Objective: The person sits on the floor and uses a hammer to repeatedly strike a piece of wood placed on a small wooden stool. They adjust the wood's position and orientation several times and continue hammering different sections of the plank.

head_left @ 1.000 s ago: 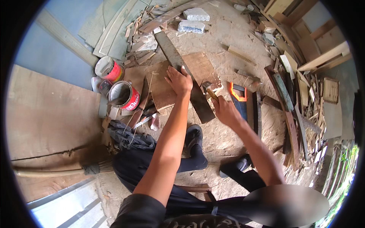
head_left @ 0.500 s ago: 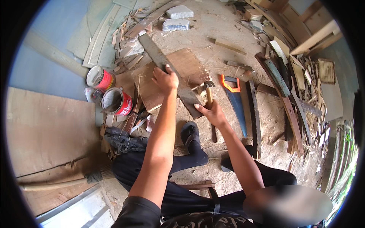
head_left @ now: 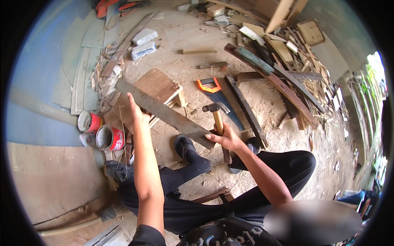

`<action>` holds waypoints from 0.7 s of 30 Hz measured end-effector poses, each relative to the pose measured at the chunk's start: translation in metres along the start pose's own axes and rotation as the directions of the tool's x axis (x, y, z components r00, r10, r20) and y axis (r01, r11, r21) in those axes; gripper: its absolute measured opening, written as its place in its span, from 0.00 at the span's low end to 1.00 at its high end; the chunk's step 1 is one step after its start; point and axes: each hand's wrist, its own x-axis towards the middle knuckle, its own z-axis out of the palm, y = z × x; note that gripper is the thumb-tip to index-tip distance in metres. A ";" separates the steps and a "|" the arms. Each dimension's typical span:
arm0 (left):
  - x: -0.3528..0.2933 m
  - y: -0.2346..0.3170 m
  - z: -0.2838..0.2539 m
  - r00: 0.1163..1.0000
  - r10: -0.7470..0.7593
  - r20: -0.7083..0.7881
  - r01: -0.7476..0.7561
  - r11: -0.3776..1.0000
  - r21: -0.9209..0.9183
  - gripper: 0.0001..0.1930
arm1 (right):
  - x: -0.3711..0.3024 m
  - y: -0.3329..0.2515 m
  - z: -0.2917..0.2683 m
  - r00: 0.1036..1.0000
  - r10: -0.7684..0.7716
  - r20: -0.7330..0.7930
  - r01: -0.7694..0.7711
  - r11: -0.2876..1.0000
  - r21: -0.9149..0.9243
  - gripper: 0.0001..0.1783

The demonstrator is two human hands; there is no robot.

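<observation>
A long, weathered wooden plank (head_left: 168,117) is held slantwise before me, over a low wooden bench (head_left: 158,84). My left hand (head_left: 138,115) grips its left edge toward the far end, the fingers partly hidden. At the near right end, the thumb of my right hand (head_left: 230,138) presses on the plank. That same hand is closed round the wooden handle of a claw hammer (head_left: 218,117), head up. Just beyond my right hand, a handsaw (head_left: 225,103) with an orange and black handle lies on the ground beside a dark wooden beam (head_left: 245,108).
Two red paint cans (head_left: 110,138) stand at the left. Pale blocks (head_left: 144,50) lie at the far left. Stacked boards (head_left: 279,80) and wood scraps fill the right side. A short wooden offcut (head_left: 199,52) lies on the dirt floor. My legs are bent close below the plank.
The plank has been raised off the bench, both hands still on it. My left hand has shifted from its top to its left edge. The view has turned toward the right.
</observation>
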 end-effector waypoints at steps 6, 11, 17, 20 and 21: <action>-0.085 -0.026 0.050 0.986 0.071 0.149 -0.084 0.993 0.088 0.46 | -0.050 0.056 -0.049 0.948 0.003 -0.317 -0.009 1.000 -0.017 0.17; -0.111 -0.077 0.050 0.859 0.494 0.135 -0.511 0.841 0.180 0.43 | -0.070 0.081 -0.058 0.698 0.083 -0.712 -0.231 0.966 -0.113 0.18; -0.123 -0.126 0.038 0.718 0.650 0.249 -0.692 0.632 0.348 0.45 | -0.081 0.074 -0.033 0.805 -0.049 -0.591 -0.122 0.961 -0.247 0.13; -0.140 -0.122 0.047 0.724 0.605 0.332 -0.690 0.631 0.355 0.44 | -0.086 0.064 -0.016 0.876 0.076 -0.476 -0.141 0.985 -0.102 0.19; -0.149 -0.111 0.057 0.714 0.611 0.343 -0.700 0.633 0.331 0.43 | -0.085 0.067 -0.013 0.883 0.073 -0.463 -0.167 0.972 -0.165 0.21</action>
